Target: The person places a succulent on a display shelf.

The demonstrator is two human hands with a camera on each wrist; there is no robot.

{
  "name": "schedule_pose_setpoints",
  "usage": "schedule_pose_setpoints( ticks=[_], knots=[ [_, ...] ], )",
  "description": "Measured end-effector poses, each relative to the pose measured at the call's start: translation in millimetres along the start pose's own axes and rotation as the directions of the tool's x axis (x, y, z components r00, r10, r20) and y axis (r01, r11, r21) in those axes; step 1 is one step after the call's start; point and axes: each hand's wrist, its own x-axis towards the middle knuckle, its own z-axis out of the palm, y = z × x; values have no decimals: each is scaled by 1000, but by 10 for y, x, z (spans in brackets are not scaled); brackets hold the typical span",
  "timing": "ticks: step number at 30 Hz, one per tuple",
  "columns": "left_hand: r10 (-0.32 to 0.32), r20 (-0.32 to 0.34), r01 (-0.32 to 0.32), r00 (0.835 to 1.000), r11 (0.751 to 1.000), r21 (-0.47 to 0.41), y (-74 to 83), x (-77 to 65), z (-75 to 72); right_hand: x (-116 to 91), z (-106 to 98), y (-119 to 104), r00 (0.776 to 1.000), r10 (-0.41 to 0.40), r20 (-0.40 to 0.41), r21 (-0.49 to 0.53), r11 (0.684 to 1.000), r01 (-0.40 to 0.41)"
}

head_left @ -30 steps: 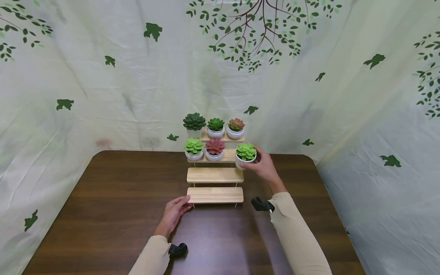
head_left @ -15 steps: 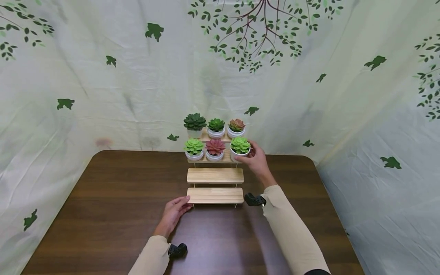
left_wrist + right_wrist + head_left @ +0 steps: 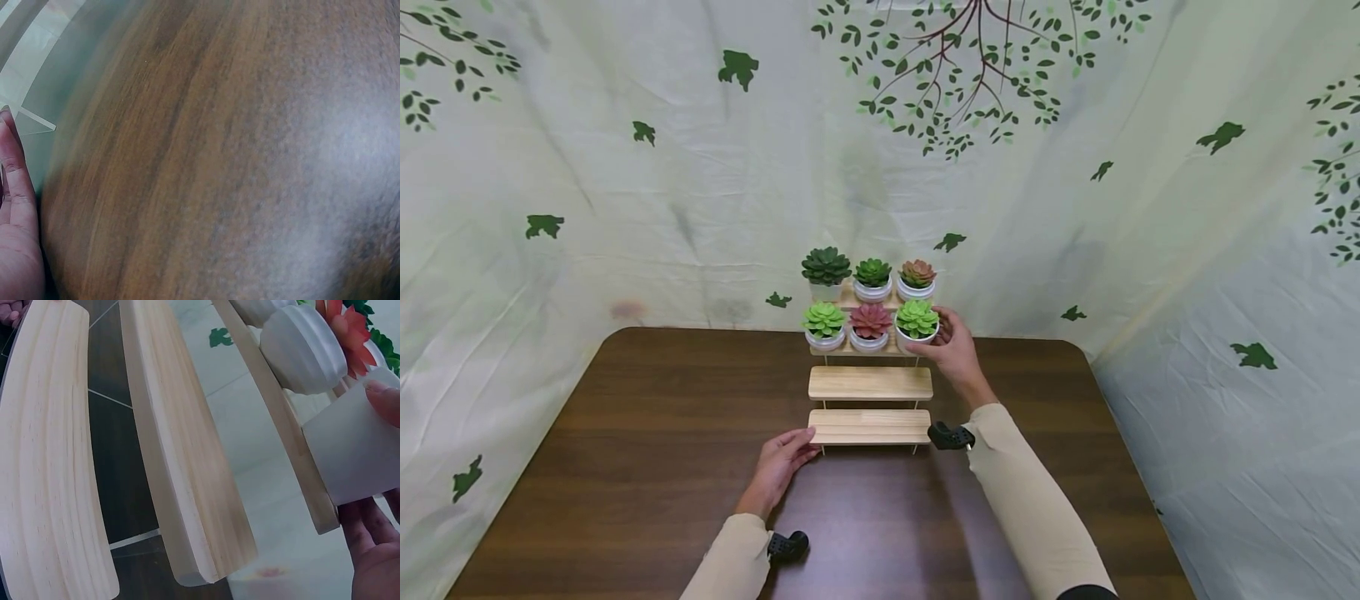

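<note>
A tiered wooden plant stand (image 3: pixel 870 382) rises in steps on the table. My right hand (image 3: pixel 957 350) grips the white pot of a light green succulent (image 3: pixel 917 320) at the right end of the second shelf from the top. In the right wrist view that pot (image 3: pixel 350 450) stands on the shelf's end, thumb and fingers around it. Left of it on the same shelf are a red succulent (image 3: pixel 870 323) and another light green succulent (image 3: pixel 824 322). My left hand (image 3: pixel 777 468) pinches the left end of the lowest shelf (image 3: pixel 870 427); the left wrist view shows only part of this hand.
On the top shelf stand a dark green succulent (image 3: pixel 825 267), a green succulent (image 3: pixel 872 274) and an orange-brown succulent (image 3: pixel 917 275). The brown table (image 3: pixel 662 442) reaches back to a white curtain (image 3: pixel 700 208) printed with leaves, close behind the stand.
My right hand has brought the light green succulent leftward from beside the second shelf's right end onto it, next to the red one. The left hand has stayed put.
</note>
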Motion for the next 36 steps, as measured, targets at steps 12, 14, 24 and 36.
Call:
schedule_pose_setpoints(
  ticks=[12,14,24,36],
  knots=[
    [4,2,-4,1000,1000,5,-21,-8,2,11,-46,50,998,-36,44,11,999,35],
    [6,1,-6,1000,1000,3,-24,-12,0,11,-60,56,998,-40,51,-2,999,40],
    [10,-14,-10,1000,1000,7,-30,23,13,9,-66,73,998,-52,44,0,999,52],
    [55,-5,-55,998,996,76,-33,24,-5,-149,-254,99,993,-71,97,-201,976,89]
  ],
)
